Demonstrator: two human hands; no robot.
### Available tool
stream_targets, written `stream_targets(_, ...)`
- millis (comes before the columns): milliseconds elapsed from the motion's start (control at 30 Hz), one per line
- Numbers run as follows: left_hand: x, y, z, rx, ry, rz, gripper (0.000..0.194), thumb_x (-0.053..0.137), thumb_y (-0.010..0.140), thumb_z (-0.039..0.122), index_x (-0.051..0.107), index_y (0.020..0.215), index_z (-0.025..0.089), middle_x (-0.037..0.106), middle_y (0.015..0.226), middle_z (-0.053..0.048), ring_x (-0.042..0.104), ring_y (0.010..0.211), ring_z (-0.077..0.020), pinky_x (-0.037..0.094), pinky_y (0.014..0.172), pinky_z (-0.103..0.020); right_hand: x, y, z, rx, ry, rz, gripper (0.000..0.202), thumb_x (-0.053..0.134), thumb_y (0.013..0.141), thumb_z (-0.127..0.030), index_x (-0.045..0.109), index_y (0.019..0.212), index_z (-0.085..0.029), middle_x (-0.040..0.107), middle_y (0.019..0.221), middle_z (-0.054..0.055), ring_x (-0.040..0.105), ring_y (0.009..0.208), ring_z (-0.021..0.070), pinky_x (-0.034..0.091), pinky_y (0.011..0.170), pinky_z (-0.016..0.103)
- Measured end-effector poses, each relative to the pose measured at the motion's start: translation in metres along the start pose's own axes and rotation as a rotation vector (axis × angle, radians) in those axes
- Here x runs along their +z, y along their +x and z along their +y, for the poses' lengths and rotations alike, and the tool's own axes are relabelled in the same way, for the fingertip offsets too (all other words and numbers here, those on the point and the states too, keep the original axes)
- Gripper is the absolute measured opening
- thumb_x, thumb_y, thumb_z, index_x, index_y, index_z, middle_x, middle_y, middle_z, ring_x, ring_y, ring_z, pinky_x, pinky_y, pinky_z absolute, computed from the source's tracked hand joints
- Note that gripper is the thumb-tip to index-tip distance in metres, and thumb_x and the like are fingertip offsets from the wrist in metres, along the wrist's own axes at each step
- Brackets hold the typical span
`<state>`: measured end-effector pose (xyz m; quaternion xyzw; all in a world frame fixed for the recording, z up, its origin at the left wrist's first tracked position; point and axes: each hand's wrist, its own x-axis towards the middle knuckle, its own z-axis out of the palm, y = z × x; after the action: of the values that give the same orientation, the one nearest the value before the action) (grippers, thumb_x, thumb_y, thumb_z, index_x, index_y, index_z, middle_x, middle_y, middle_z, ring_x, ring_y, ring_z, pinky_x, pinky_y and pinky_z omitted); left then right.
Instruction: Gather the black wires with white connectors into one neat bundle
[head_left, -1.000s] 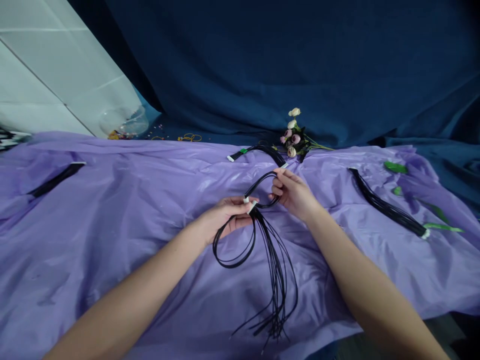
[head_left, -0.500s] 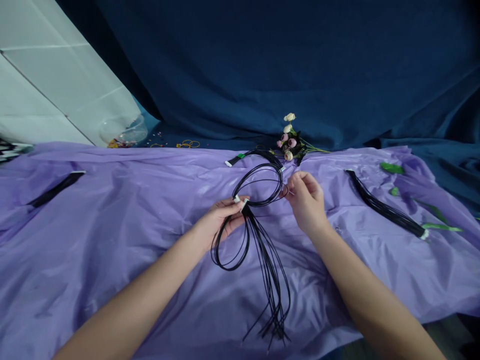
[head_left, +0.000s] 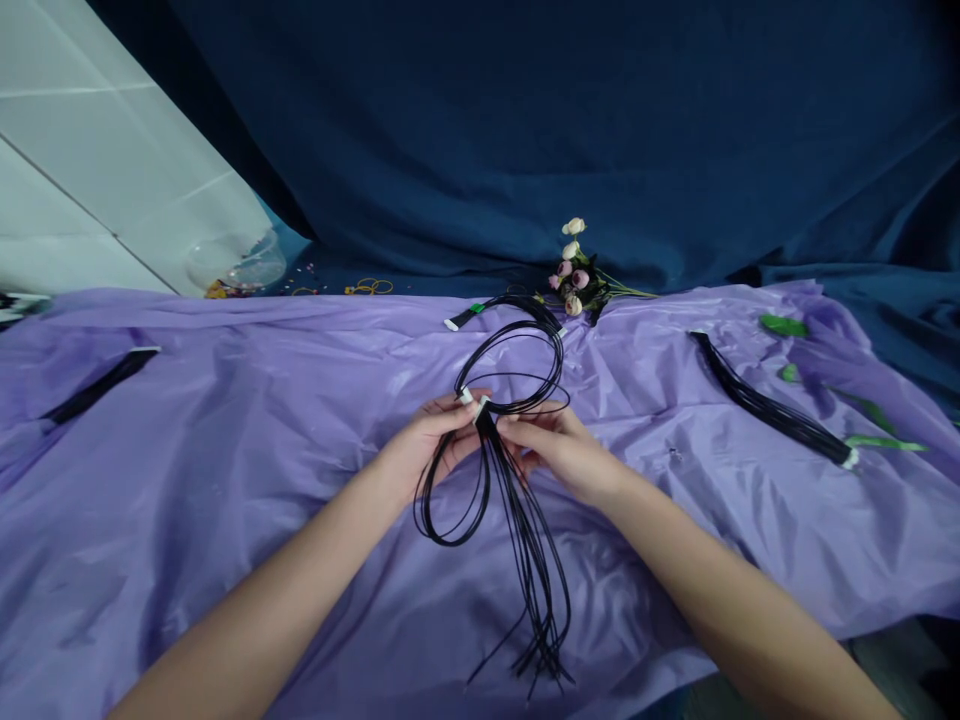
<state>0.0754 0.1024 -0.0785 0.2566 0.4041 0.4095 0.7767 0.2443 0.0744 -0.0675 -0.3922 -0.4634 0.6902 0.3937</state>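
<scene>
My left hand (head_left: 442, 430) pinches two white connectors (head_left: 481, 406) side by side, with thin black wires (head_left: 536, 560) running out of them. Some wires curve in a big loop above the hand, others form a smaller loop below it, and a loose bunch with free ends hangs toward me. Close by on the right, my right hand (head_left: 551, 445) is closed at the black wires just under the connector. Its thumb is in front and its fingertips are partly hidden behind the strands. One single wire arcs out over the back of this hand.
Purple cloth (head_left: 300, 480) covers the table. A black wire bundle (head_left: 101, 385) lies at left, another wire bundle (head_left: 772, 400) at right. Artificial flowers (head_left: 574, 280) rest at the back edge beside a green-marked cable end (head_left: 465, 316). Yellow rubber bands (head_left: 371, 286) and a clear container (head_left: 240, 262) sit behind.
My right hand has come left and down, from the right side of the big loop to the wires by the connector. My left hand keeps its hold.
</scene>
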Motion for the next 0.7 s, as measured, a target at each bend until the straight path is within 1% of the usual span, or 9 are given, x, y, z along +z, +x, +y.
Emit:
stream_targets(167, 0.0013, -0.0001, 0.0004, 0.0, 0.021, -0.029, 0.017, 0.066, 0.073, 0.008, 0.07, 0.088, 0.014, 0.068, 0.075, -0.002, 0.066, 0.066, -0.0093, 0.056, 0.063, -0.016, 0.0019, -0.0002, 0.0036, 0.089, 0.082, 0.058, 0.028, 0.074, 0.068, -0.039, 0.06, 0.065, -0.015, 0.052, 0.056, -0.004, 0.049, 0.043, 0.0082, 0.044, 0.035, 0.02)
stream_targets(300, 0.0018, 0.0012, 0.0, 0.007, 0.049, -0.027, 0.017, 0.068, 0.071, 0.007, 0.07, 0.087, 0.011, 0.069, 0.077, -0.004, 0.067, 0.068, -0.012, 0.057, 0.063, -0.02, 0.0011, -0.0009, 0.0037, 0.144, 0.091, 0.107, 0.031, 0.075, 0.065, -0.041, 0.059, 0.064, -0.015, 0.051, 0.056, -0.003, 0.049, 0.044, 0.009, 0.044, 0.036, 0.022)
stream_targets(567, -0.0008, 0.0042, -0.002, -0.024, 0.113, -0.012, 0.02, 0.066, 0.074, 0.007, 0.071, 0.092, 0.012, 0.069, 0.079, -0.004, 0.068, 0.07, -0.0126, 0.058, 0.066, -0.022, -0.0035, 0.0016, 0.0046, 0.271, 0.153, 0.067, 0.021, 0.07, 0.068, -0.033, 0.06, 0.067, -0.015, 0.052, 0.058, -0.003, 0.05, 0.049, 0.0103, 0.048, 0.04, 0.025)
stream_targets(700, -0.0007, 0.0058, -0.0024, -0.045, 0.106, -0.006, 0.019, 0.067, 0.073, 0.006, 0.071, 0.09, 0.012, 0.069, 0.078, -0.003, 0.067, 0.07, -0.012, 0.058, 0.067, -0.021, -0.0044, 0.0037, 0.0041, 0.319, 0.164, 0.063, 0.019, 0.066, 0.069, -0.031, 0.057, 0.065, -0.015, 0.049, 0.058, -0.004, 0.048, 0.049, 0.0096, 0.047, 0.041, 0.024)
